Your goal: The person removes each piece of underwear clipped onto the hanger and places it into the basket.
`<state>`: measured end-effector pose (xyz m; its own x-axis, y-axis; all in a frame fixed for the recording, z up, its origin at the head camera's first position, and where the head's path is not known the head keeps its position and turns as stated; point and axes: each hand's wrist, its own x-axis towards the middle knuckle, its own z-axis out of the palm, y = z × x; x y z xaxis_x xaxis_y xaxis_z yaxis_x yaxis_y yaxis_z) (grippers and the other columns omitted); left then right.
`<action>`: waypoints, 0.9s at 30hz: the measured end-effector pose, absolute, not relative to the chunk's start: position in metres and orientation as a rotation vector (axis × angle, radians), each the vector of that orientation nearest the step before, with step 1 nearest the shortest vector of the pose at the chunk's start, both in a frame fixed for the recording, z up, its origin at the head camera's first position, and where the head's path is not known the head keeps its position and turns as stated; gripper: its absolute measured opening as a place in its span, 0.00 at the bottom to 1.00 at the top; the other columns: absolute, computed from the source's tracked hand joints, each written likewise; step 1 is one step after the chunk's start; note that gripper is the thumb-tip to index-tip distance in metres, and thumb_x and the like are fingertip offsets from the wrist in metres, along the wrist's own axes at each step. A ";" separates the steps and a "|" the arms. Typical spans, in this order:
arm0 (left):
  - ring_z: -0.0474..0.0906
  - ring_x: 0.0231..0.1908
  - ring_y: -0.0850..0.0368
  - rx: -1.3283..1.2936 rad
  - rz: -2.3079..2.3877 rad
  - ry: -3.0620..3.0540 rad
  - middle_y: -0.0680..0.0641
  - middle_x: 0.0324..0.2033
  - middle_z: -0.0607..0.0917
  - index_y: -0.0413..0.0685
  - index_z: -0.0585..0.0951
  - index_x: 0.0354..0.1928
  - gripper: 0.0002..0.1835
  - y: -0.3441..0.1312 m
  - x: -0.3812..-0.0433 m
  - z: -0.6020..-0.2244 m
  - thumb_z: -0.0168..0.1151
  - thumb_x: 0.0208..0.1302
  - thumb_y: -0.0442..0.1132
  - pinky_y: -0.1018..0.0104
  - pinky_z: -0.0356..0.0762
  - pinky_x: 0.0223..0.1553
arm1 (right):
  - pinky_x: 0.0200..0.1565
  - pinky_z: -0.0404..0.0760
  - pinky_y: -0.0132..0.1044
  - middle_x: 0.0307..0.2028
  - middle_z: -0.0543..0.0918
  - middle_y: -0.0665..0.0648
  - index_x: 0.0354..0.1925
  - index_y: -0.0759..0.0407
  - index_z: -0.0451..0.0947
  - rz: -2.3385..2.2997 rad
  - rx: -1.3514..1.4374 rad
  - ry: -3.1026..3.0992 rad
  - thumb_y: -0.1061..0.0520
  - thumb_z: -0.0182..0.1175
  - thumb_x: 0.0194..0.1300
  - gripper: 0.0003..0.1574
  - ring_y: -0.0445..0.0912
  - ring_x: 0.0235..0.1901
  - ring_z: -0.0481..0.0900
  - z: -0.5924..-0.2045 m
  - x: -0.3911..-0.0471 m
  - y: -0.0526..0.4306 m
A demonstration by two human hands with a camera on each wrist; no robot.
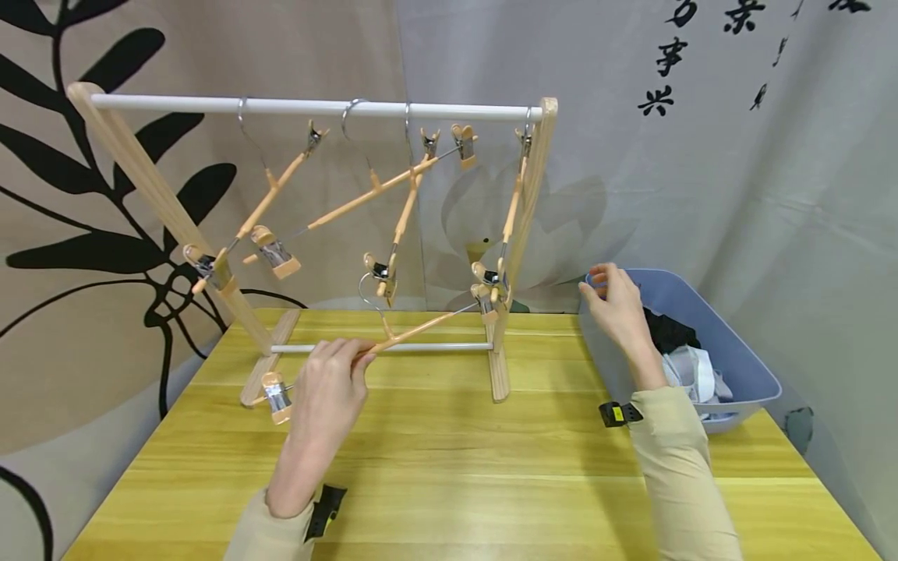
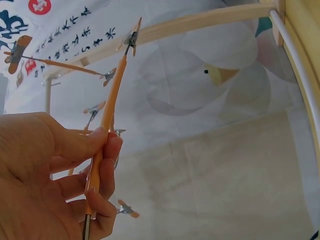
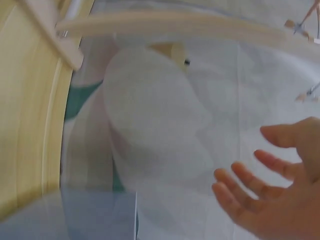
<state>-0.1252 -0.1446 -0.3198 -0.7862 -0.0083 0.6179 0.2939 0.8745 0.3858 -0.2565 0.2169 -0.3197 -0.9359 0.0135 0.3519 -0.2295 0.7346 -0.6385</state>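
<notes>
My left hand (image 1: 328,393) grips a wooden clip hanger (image 1: 419,329) by its bar, below and in front of the drying rack. The held hanger's metal hook points up, with a clip (image 1: 277,397) at its left end and another at its right. In the left wrist view, the thumb and curled fingers close round the bar (image 2: 114,95). My right hand (image 1: 617,308) hovers by the left rim of a blue-grey basket (image 1: 733,339), its fingers loosely bent and holding nothing. The right wrist view shows that palm (image 3: 285,200) bare.
On the rack's white top rod (image 1: 295,106) hang several wooden clip hangers (image 1: 382,191), turned at different angles. Wooden side posts (image 1: 150,175) hold the rod up. Black cloth (image 1: 669,331) and pale cloth (image 1: 694,374) lie inside the basket. Everything stands on a wooden table (image 1: 463,475) before a printed curtain.
</notes>
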 end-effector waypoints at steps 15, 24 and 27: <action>0.78 0.29 0.46 -0.196 -0.612 -2.399 0.38 0.30 0.86 0.34 0.84 0.37 0.06 -0.149 -0.124 -0.321 0.63 0.58 0.29 0.59 0.77 0.26 | 0.60 0.72 0.55 0.63 0.70 0.66 0.69 0.58 0.56 1.290 0.585 -2.415 0.54 0.58 0.67 0.38 0.60 0.62 0.70 -0.319 -0.273 0.149; 0.78 0.30 0.45 -0.174 -0.600 -2.384 0.37 0.31 0.86 0.34 0.84 0.37 0.06 -0.154 -0.121 -0.320 0.64 0.57 0.28 0.58 0.77 0.26 | 0.52 0.79 0.54 0.58 0.74 0.68 0.68 0.61 0.57 1.415 0.587 -2.281 0.60 0.58 0.65 0.36 0.61 0.56 0.76 -0.327 -0.280 0.131; 0.78 0.29 0.45 -0.161 -0.597 -2.380 0.37 0.31 0.86 0.33 0.84 0.37 0.06 -0.159 -0.121 -0.319 0.64 0.57 0.28 0.57 0.77 0.25 | 0.46 0.81 0.54 0.55 0.77 0.68 0.67 0.61 0.59 1.369 0.564 -2.264 0.61 0.57 0.66 0.34 0.61 0.52 0.79 -0.329 -0.281 0.128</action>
